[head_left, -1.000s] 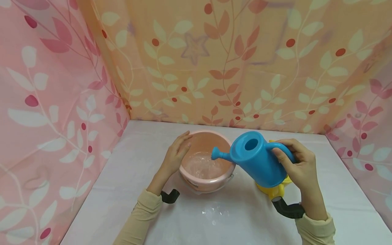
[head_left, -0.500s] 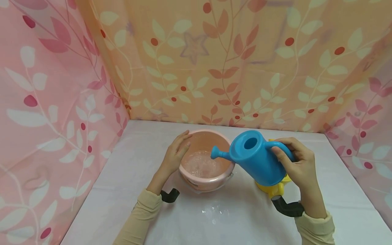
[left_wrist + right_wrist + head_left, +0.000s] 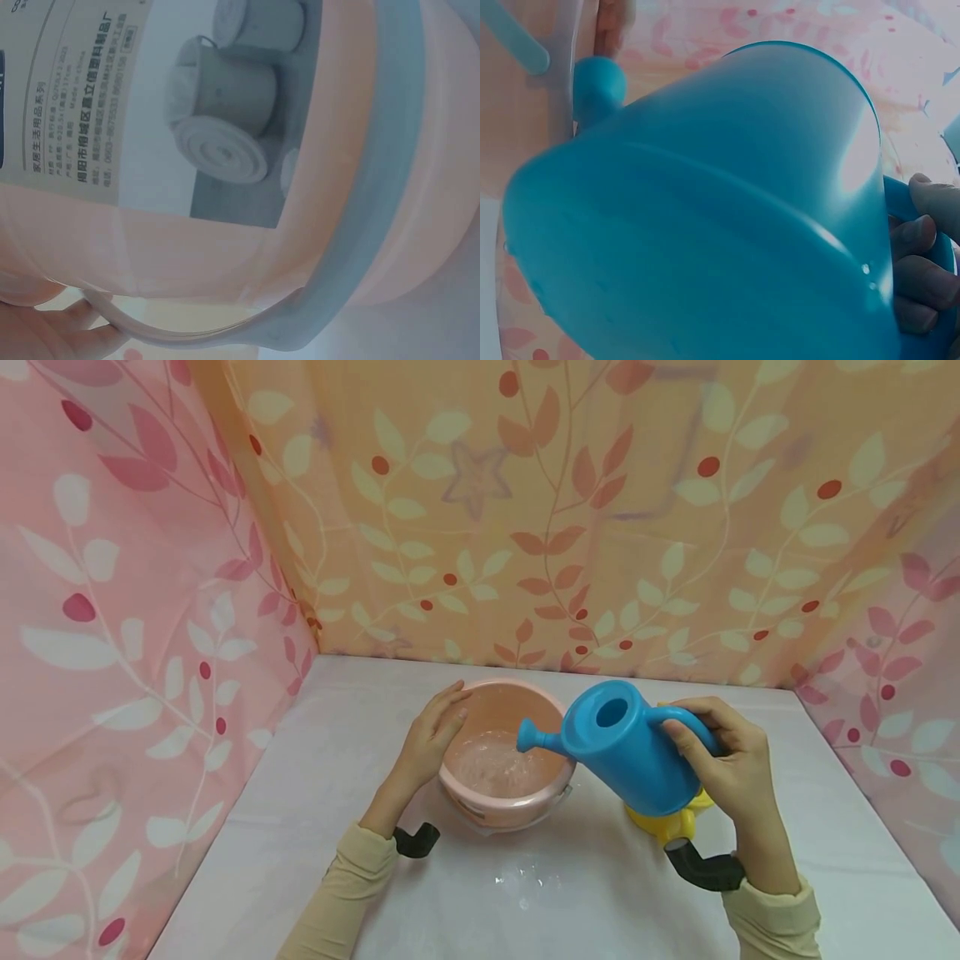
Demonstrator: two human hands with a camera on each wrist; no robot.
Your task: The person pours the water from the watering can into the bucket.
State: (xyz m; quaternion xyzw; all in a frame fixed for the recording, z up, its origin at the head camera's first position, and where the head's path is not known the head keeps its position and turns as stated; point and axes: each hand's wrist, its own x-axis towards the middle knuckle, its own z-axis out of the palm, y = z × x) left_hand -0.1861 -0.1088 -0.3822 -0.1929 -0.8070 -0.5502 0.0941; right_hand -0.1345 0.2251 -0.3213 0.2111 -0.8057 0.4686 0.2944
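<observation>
Left hand (image 3: 430, 737): relaxed, touching the bucket (image 3: 501, 804).
Right hand (image 3: 726, 758): you're gripping the watering can (image 3: 637, 764).
Possible spill: spout (image 3: 530, 737) drifting right of bucket.

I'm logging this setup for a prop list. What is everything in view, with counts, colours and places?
Table: one, white, beneath everything
Bucket: one, pink, mid-table
Bucket handle: one, pale, hanging along its side
Label: one, grey-white, on its side
Water: clear, in the bucket
Wet patch: one, clear, table front
Watering can: one, blue, tilted, spout over the bucket
Yellow item: at least one, yellow, partly hidden behind the can
Leaf-patterned backdrop: orange behind, pink both sides
Sleeves: two, beige, forearms
Wrist pieces: two, black
Left grip: one, bucket's left rim
Right grip: one, can's handle
</observation>
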